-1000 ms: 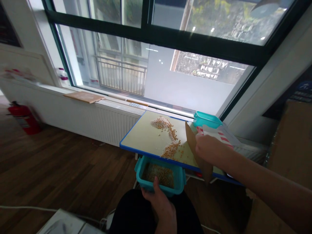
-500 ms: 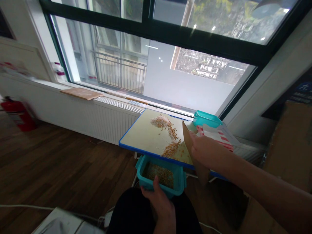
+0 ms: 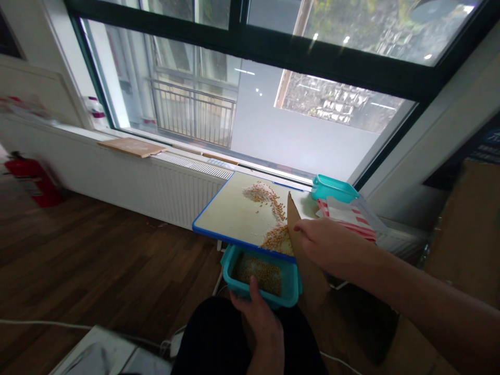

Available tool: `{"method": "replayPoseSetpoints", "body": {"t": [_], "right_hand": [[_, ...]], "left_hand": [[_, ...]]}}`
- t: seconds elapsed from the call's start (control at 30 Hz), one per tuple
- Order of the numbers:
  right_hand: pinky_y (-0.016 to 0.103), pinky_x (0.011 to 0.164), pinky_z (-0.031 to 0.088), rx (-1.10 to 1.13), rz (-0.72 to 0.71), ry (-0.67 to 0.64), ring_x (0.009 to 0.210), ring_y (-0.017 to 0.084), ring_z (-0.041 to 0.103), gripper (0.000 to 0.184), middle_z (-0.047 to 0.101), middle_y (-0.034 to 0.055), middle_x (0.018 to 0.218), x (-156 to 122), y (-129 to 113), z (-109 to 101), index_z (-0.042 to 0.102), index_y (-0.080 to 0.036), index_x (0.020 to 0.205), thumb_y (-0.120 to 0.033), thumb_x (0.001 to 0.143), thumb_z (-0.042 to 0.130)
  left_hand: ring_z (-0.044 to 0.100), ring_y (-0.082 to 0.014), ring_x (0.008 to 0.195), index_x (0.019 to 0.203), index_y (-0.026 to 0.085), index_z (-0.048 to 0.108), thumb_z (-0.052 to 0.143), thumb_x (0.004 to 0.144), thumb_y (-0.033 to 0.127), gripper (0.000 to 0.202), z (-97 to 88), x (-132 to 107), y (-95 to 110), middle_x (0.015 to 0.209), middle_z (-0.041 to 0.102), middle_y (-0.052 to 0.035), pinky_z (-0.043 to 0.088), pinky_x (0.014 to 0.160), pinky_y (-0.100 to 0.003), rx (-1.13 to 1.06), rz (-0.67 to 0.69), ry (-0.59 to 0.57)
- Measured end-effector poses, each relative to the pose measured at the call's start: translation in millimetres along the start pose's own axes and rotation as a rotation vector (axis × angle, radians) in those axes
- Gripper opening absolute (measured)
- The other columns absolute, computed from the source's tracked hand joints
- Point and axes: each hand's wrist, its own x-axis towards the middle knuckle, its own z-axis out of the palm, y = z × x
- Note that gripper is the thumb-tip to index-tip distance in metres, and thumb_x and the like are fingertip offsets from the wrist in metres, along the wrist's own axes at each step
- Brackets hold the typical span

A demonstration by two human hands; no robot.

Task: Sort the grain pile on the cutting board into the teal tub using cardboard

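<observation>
My left hand (image 3: 260, 317) grips the near side of a teal plastic container (image 3: 289, 292), with the thumb over its rim. Inside the container lies a layer of small tan, bean-like grains (image 3: 263, 273). It sits just under the front edge of a blue-edged, cream-topped folding table (image 3: 222, 208). My right hand (image 3: 318, 240) is closed on a flat piece of brown cardboard (image 3: 310, 276), held on edge across the table's front edge. To its left a curved trail of tan grains (image 3: 275, 237) touches or nearly touches the cardboard. White powdery bits lie among the far grains.
At the table's back right are a second teal container (image 3: 336, 188) and a red-and-white striped cloth (image 3: 349, 216). A window and radiator (image 3: 175, 187) stand behind. A fire extinguisher (image 3: 33, 179) is far left; a large cardboard box (image 3: 464, 229) is at right.
My right hand has moved the cardboard left, up to the grains near the front edge. The container in my left hand has shifted slightly up and right in view.
</observation>
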Motion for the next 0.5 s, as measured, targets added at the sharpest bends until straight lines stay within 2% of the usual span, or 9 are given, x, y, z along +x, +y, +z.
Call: {"method": "replayPoseSetpoints", "body": {"t": [0.23, 0.5], "right_hand": [[0.025, 0.062, 0.048, 0.034, 0.047, -0.031, 0.068, 0.018, 0.065, 0.029, 0.07, 0.0115, 0.077, 6, -8, -8, 0.071, -0.013, 0.095, -0.015, 0.081, 0.045], [0.028, 0.064, 0.049, -0.06, -0.048, -0.059, 0.072, 0.02, 0.065, 0.026, 0.07, 0.0111, 0.079, 11, -15, -12, 0.073, -0.017, 0.093, -0.015, 0.076, 0.054]], "left_hand": [[0.061, -0.026, 0.104, 0.135, 0.034, 0.029, 0.072, 0.068, 0.043, 0.08, 1.4, -1, 5, 0.132, 0.051, -0.0101, 0.054, 0.078, -0.043, 0.02, -0.017, 0.044], [0.061, -0.0263, 0.103, 0.134, 0.035, 0.028, 0.073, 0.067, 0.042, 0.081, 1.3, 0, 7, 0.131, 0.052, -0.0099, 0.055, 0.078, -0.044, 0.023, -0.027, 0.028]]}}
